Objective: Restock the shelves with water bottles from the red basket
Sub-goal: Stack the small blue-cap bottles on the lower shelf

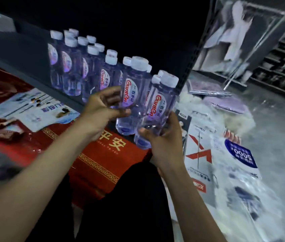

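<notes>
Our left hand [103, 106] grips the first bottle [132, 91] at mid-body; our right hand [164, 138] grips the second bottle [160, 109] near its base. Both tilt side by side before the shelf [16, 49] (stocked bottles [72, 67] stand there), above a red box [103, 163].

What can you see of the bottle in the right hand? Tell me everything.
The right-hand bottle is clear plastic with a violet tint, closed by a white cap. Its oval white label with red lettering faces the camera. It tilts, cap up and to the right, held in the air before the shelved bottles and above the red box. The right hand grips it near the base. Its side lies against or very near the second bottle, which the left hand holds.
</notes>
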`<state>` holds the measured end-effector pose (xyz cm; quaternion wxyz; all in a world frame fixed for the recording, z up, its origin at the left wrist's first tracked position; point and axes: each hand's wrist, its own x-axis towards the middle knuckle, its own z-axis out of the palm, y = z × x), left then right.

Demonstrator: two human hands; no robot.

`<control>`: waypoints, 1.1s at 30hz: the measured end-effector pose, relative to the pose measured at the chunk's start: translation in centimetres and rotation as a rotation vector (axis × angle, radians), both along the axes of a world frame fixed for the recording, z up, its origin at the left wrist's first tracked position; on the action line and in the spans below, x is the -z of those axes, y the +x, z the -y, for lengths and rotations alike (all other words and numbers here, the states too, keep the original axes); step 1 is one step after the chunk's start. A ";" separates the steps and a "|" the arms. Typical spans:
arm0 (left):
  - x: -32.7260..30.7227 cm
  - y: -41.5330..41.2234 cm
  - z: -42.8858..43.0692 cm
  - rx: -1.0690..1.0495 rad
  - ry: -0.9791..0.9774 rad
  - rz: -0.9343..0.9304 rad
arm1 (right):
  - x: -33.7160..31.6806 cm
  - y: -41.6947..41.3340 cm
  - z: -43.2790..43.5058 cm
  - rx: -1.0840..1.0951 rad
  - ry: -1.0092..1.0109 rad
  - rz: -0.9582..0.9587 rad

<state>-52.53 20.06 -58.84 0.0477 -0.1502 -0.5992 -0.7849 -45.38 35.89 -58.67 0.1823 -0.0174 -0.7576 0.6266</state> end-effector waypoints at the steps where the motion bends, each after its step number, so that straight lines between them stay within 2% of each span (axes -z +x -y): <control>1: 0.5 -0.5 -0.5 -0.006 -0.028 0.008 | 0.5 -0.2 -0.3 0.011 -0.031 0.011; 5: 2.3 -2.1 -1.3 -0.036 -0.034 0.026 | 1.8 -1.6 -1.0 0.033 -0.061 0.050; 20: 4.6 -4.9 -1.0 -0.105 -0.070 0.026 | 4.0 -5.4 -1.5 0.071 0.044 0.050; 27: 5.1 -6.0 -1.2 -0.104 -0.244 -0.056 | 4.3 -6.5 -1.3 0.094 0.124 0.053; 33: 5.2 -7.2 -1.5 -0.115 -0.237 -0.023 | 4.0 -7.6 -1.1 0.110 0.167 0.072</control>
